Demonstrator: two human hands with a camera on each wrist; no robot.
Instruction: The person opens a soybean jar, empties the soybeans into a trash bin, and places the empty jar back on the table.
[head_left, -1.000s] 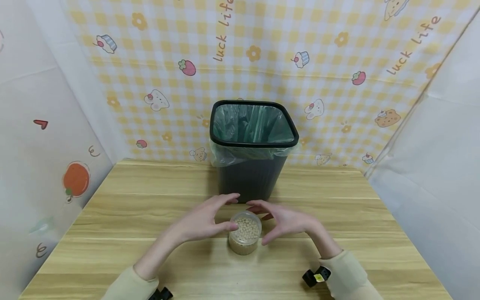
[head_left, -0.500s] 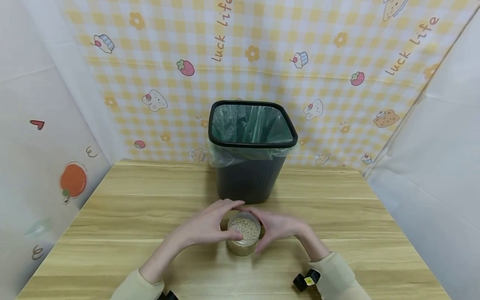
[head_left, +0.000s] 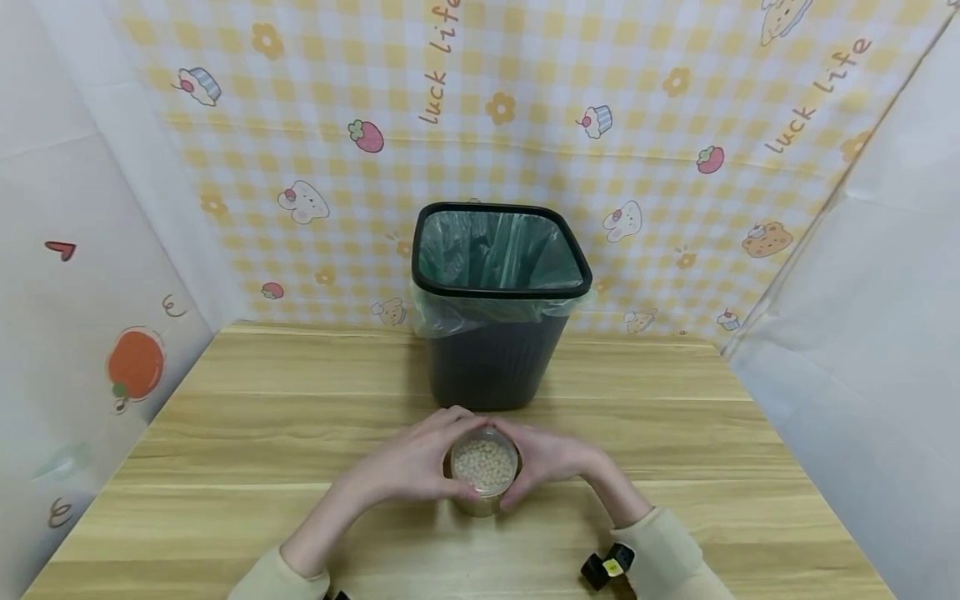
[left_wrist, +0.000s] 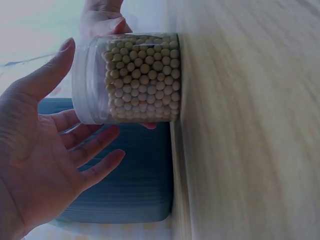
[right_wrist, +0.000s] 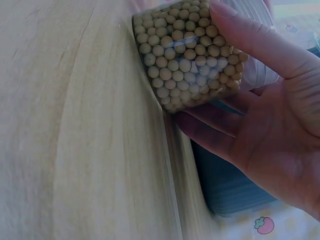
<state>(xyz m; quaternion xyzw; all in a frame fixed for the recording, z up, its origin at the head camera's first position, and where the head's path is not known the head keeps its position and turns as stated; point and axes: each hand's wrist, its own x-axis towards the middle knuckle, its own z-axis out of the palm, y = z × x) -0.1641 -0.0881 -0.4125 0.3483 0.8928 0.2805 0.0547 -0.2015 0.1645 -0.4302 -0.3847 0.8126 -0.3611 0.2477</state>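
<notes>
A clear plastic jar [head_left: 483,471] full of small beige balls stands upright on the table, its clear screw lid [left_wrist: 89,80] on. My right hand [head_left: 549,457] grips the jar from the right, with the thumb across its side and the fingers behind it in the right wrist view. On the other side, my left hand [head_left: 420,458] reaches around the lid, fingers loosely bent and thumb beside the lid's edge. A gap shows between the left palm and the lid in the left wrist view. The farther fingertips are partly hidden behind the jar.
Just behind the jar stands a dark bin [head_left: 487,362] with a black rim and a translucent green liner. The wood-grain table [head_left: 262,417] backs onto a yellow checked cloth [head_left: 337,167]; white sheets hang at both sides.
Both hands have closed in around the jar, where before they stood apart with a gap on each side. The right hand has come to the jar's side. Jar and bin stay in place.
</notes>
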